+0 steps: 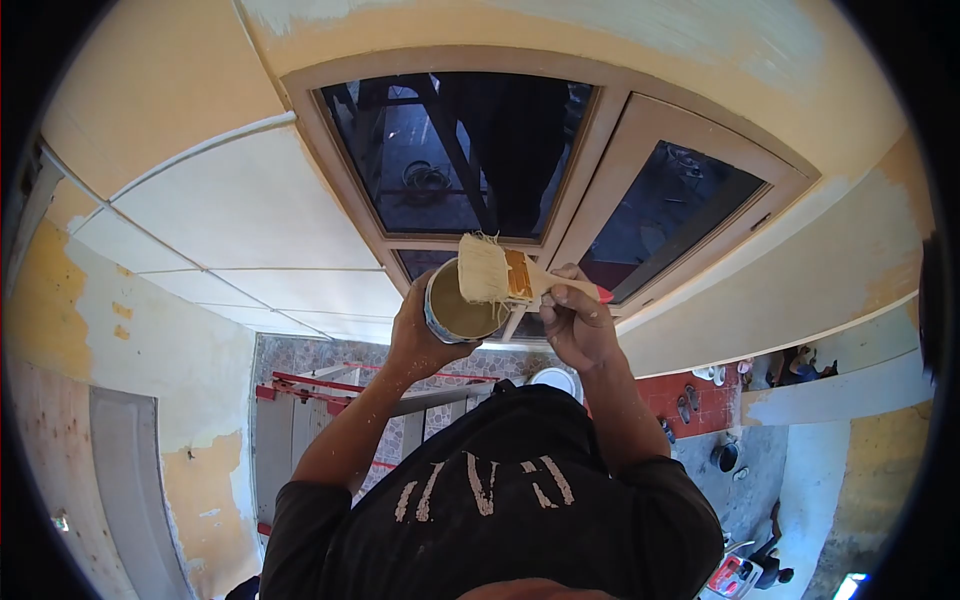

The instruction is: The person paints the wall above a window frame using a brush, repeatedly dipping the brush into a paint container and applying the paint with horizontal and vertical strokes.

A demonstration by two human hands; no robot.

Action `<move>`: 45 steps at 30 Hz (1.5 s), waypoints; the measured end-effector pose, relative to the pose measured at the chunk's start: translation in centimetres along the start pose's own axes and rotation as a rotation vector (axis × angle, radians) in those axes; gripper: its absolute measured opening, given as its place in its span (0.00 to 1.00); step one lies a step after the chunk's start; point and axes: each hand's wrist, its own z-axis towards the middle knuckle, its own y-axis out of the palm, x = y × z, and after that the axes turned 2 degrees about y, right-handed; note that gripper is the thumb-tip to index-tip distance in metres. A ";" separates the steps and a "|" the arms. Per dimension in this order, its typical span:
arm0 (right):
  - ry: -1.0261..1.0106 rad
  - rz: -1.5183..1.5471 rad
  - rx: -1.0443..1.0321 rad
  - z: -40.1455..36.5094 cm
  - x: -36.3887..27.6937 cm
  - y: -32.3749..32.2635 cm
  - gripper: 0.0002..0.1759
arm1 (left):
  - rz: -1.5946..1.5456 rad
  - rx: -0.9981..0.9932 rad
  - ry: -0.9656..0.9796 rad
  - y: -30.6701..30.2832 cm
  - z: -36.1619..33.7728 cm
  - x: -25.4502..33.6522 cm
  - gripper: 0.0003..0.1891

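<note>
My left hand [420, 335] is wrapped round a paint can [440, 318] and holds it up in front of my chest. Inside the can, dull yellowish-brown paint or its coating shows on the wall and bottom. My right hand [580, 325] grips the handle of a wide paintbrush [518, 275], its fingers pinched on the pale wood near a red end. The brush lies level, its cream bristles [482, 270] over the right part of the can's mouth. A few stray bristles stick out at the sides.
Ahead is a brown-framed window [460, 150] with dark panes. White-coated wall panels [220, 200] stand to the left. Below are a ladder with red parts [310, 385], a white bucket [556, 380], sandals [688, 402] on red tiles, and a black pot-like thing [725, 456].
</note>
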 end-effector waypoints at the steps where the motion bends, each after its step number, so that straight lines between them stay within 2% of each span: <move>1: 0.018 0.047 -0.014 0.0 0.1 0.2 0.08 | 0.001 -0.004 0.013 -0.1 -0.1 0.2 0.57; 3: -0.065 0.046 0.044 -0.1 -0.1 0.6 0.07 | -0.050 0.043 -0.021 0.0 -0.1 0.7 0.53; 5: -0.139 0.122 0.065 0.3 -1.8 0.6 0.08 | -0.057 0.054 0.029 -0.1 -0.4 0.4 0.52; 7: -0.304 0.105 0.077 0.6 -5.4 0.8 0.09 | -0.077 0.073 -0.004 -0.1 -0.5 0.4 0.53; 9: -0.530 0.155 0.171 0.9 -9.3 1.2 0.12 | -0.023 0.082 -0.041 0.1 -0.4 -0.6 0.52; 10: -0.682 0.121 0.277 1.1 -11.4 1.4 0.18 | -0.041 0.087 -0.035 0.1 -0.3 -0.6 0.52; 11: -0.760 0.071 0.265 0.8 -13.7 1.2 0.16 | -0.058 0.094 -0.037 0.2 -0.2 -0.5 0.52; 14: -0.946 0.133 0.454 0.3 -19.2 1.4 0.23 | -0.057 0.092 -0.009 0.3 0.3 -1.6 0.52; 20: -1.260 0.121 0.365 -1.2 -26.6 0.5 0.26 | -0.032 0.115 0.021 -0.2 0.3 -1.5 0.52; 27: -1.489 0.086 0.201 0.1 -35.3 -2.2 0.20 | -0.073 0.144 0.015 -0.5 0.8 -3.2 0.54; 35: -1.664 -0.038 0.283 0.9 -43.8 1.1 0.16 | -0.085 0.118 -0.030 -0.8 1.0 -3.9 0.55; 37: -1.828 -0.202 0.442 0.9 -45.0 2.9 0.13 | -0.083 0.134 -0.030 -0.8 1.1 -4.3 0.55; 41: -1.944 -0.373 0.559 0.9 -48.0 4.7 0.13 | -0.062 0.128 -0.020 -1.4 1.7 -3.9 0.55; 43: -1.964 -0.716 0.905 0.5 -49.9 5.2 0.16 | -0.033 0.124 -0.012 -2.0 1.7 -3.0 0.55; 45: -1.988 -0.655 0.851 0.8 -51.4 6.0 0.16 | -0.019 0.099 0.019 -2.5 1.9 -2.8 0.55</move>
